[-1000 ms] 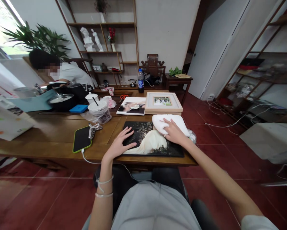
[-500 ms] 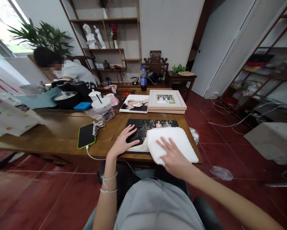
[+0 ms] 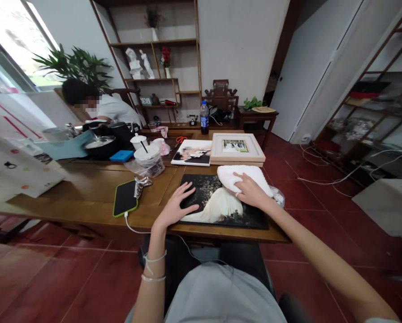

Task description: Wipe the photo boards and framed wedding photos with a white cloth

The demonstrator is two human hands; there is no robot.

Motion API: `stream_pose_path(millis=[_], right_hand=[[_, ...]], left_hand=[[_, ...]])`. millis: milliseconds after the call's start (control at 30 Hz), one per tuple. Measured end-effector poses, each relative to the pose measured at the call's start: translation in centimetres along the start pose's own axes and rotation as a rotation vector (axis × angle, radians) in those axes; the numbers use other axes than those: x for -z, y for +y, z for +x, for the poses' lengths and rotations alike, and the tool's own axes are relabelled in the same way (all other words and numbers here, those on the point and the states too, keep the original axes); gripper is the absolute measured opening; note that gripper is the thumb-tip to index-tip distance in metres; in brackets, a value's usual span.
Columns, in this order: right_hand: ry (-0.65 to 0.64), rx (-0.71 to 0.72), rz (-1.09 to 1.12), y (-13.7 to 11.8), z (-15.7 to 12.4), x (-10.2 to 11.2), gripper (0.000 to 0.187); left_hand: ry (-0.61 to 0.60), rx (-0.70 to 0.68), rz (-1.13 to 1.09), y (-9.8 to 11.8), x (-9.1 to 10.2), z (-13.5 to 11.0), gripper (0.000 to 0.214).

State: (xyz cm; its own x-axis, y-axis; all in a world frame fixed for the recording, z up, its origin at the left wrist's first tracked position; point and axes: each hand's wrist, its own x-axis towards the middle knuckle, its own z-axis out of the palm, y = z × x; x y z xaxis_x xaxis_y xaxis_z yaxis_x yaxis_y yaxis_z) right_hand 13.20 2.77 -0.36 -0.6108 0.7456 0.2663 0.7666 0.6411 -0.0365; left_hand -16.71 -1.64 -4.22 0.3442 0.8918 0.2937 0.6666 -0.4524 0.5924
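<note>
A dark photo print (image 3: 221, 206) showing a white dress lies flat at the near edge of the wooden table (image 3: 86, 188). My left hand (image 3: 175, 207) rests open on its left edge, fingers spread. My right hand (image 3: 251, 190) presses a white folded towel (image 3: 243, 176) onto the far right part of the print, fingers bent over the cloth.
A framed photo (image 3: 236, 147) and another print (image 3: 191, 152) lie behind. A green-edged phone (image 3: 125, 197) with a cable, a metal clip, a plastic tub, pots and a blue bottle (image 3: 204, 117) stand on the table. Another person sits at the far left. Cables cross the red floor at right.
My right hand slid the towel from the near right of the print back up to its far right. The left hand stayed on the print's left edge.
</note>
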Motion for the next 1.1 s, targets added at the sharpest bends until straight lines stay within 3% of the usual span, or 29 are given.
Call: stream_pose_path(millis=[167, 400, 500, 600, 800, 933, 1100], right_hand=[[-0.020, -0.032, -0.007, -1.5, -0.2, 0.1, 0.029], [-0.073, 0.132, 0.138, -9.1, -6.3, 0.6, 0.023], [-0.054, 0.201, 0.203, -10.3, -7.8, 0.6, 0.023], [-0.014, 0.178, 0.230, -9.2, -7.5, 0.5, 0.023], [0.029, 0.028, 0.152, -4.2, -4.3, 1.0, 0.011], [-0.008, -0.059, 0.090, -1.3, -1.8, 1.8, 0.020], [-0.091, -0.101, 0.006, -1.3, -0.5, 1.6, 0.023]], left_hand=[[0.024, 0.022, -0.011, 0.2, -0.2, -0.1, 0.060], [0.049, 0.043, -0.024, 0.5, -0.4, -0.2, 0.059], [0.044, 0.033, -0.032, 0.5, -0.4, -0.3, 0.059], [0.047, 0.027, -0.037, 0.4, -0.3, -0.3, 0.059], [0.047, 0.008, -0.057, 0.3, -0.3, -0.3, 0.059], [0.048, 0.011, -0.062, 0.2, -0.3, -0.3, 0.058], [0.044, 0.010, -0.064, 0.1, -0.3, -0.3, 0.059]])
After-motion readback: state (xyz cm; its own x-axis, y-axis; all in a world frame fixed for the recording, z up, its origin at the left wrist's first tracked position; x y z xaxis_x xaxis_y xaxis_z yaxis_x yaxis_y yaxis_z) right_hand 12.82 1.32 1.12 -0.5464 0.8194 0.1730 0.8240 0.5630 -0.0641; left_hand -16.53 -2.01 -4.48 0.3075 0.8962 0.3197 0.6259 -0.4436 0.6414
